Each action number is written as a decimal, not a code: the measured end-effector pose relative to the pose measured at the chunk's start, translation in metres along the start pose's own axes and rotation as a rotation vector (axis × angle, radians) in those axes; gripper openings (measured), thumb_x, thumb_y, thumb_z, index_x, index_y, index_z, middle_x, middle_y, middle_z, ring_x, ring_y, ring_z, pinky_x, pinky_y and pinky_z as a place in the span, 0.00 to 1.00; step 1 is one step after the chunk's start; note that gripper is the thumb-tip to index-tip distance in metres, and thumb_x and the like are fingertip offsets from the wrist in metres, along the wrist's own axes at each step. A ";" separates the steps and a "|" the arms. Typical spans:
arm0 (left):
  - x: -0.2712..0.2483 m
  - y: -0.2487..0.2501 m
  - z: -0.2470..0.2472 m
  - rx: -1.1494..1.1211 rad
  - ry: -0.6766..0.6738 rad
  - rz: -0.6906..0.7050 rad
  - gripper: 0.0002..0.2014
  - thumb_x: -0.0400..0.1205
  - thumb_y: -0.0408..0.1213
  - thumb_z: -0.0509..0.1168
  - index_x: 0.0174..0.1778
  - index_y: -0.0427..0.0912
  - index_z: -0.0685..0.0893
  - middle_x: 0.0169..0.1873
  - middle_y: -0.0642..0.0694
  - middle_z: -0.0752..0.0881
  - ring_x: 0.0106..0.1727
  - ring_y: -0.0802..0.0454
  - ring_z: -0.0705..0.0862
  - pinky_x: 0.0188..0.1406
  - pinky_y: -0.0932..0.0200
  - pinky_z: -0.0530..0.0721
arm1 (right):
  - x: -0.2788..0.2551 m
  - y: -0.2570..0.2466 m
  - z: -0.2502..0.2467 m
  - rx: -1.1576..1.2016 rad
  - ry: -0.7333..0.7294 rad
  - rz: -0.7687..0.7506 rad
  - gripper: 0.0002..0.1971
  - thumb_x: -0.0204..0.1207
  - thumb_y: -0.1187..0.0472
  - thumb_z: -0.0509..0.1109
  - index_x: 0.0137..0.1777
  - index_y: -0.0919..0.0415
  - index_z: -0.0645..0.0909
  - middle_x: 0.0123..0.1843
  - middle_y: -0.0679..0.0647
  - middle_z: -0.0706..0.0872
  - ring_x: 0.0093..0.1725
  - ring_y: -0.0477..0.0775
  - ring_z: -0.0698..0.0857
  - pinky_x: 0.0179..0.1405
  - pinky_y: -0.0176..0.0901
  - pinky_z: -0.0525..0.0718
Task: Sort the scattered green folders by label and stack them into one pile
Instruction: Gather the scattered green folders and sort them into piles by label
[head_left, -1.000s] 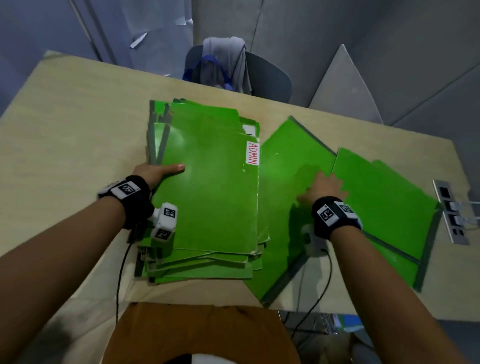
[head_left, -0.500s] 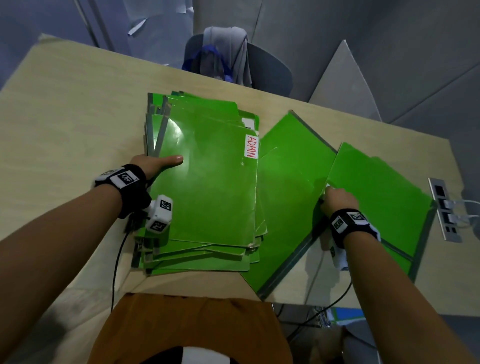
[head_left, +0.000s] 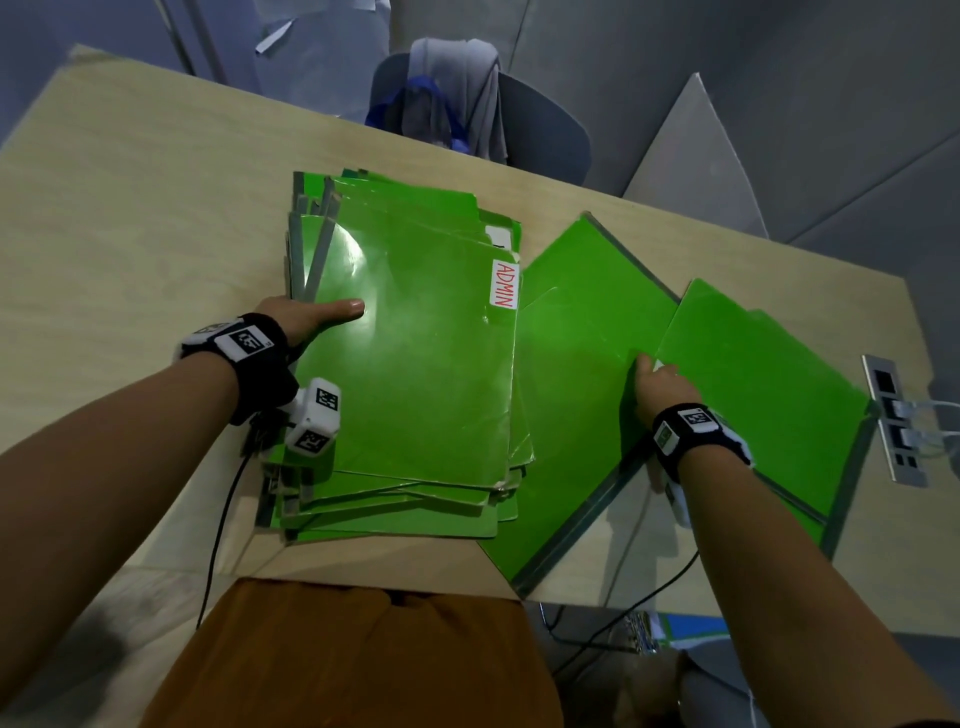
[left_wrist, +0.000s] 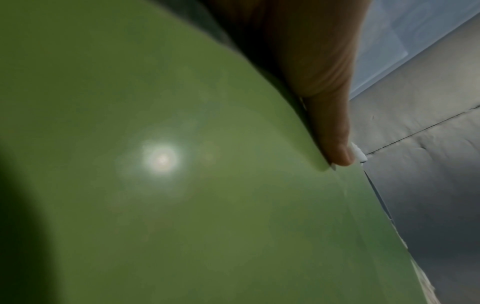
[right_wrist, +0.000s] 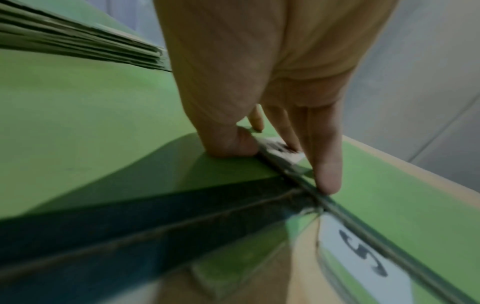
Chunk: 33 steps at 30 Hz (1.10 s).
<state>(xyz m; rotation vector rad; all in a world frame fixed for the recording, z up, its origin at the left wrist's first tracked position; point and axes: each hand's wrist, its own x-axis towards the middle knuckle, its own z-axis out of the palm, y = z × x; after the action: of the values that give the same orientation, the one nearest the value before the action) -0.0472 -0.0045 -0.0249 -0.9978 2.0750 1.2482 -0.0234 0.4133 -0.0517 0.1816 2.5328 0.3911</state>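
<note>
A pile of green folders (head_left: 415, 374) lies mid-table, and its top one carries a red ADMIN label (head_left: 504, 285). My left hand (head_left: 311, 319) grips the top folder's left edge; the thumb (left_wrist: 335, 133) lies on the cover (left_wrist: 182, 205) and the fingers are hidden underneath. To the right, one loose folder (head_left: 576, 364) lies at an angle. Another folder (head_left: 769, 395) overlaps it at the far right. My right hand (head_left: 657, 382) pinches that far-right folder's left edge (right_wrist: 389, 185), thumb against fingers (right_wrist: 272, 144), beside a white label. Below it shows another white label (right_wrist: 363, 253) with black writing.
The wooden table (head_left: 130, 208) has bare room on the left. A chair draped with a grey garment (head_left: 457, 104) stands behind the far edge. A metal socket panel (head_left: 893, 421) with plugged cables sits at the table's right edge.
My right hand left the middle folder, moved right, and took hold of the left edge of the far-right folder. The left hand stayed on the pile.
</note>
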 end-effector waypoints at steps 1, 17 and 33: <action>0.000 0.000 0.000 0.001 0.001 0.000 0.57 0.59 0.66 0.77 0.79 0.37 0.67 0.69 0.31 0.77 0.61 0.29 0.79 0.52 0.38 0.80 | -0.001 -0.002 0.001 -0.011 -0.001 0.006 0.25 0.82 0.72 0.57 0.77 0.68 0.55 0.74 0.83 0.64 0.59 0.75 0.84 0.53 0.59 0.85; -0.001 0.000 -0.003 -0.016 -0.026 0.035 0.53 0.61 0.65 0.77 0.76 0.35 0.70 0.55 0.35 0.80 0.50 0.34 0.80 0.42 0.47 0.78 | -0.086 -0.080 -0.043 0.101 0.603 -0.326 0.27 0.77 0.73 0.55 0.78 0.76 0.61 0.67 0.71 0.81 0.55 0.70 0.87 0.47 0.57 0.88; -0.004 -0.003 -0.006 -0.032 -0.039 0.038 0.57 0.57 0.67 0.78 0.76 0.35 0.71 0.64 0.29 0.82 0.59 0.31 0.82 0.52 0.42 0.81 | -0.052 -0.058 -0.003 1.673 -0.006 0.645 0.31 0.69 0.43 0.75 0.61 0.67 0.75 0.56 0.63 0.83 0.44 0.60 0.85 0.46 0.53 0.85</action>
<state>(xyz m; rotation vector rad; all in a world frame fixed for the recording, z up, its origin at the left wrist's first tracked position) -0.0426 -0.0100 -0.0210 -0.9444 2.0591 1.3141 0.0153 0.3466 -0.0407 1.5301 2.0152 -1.5447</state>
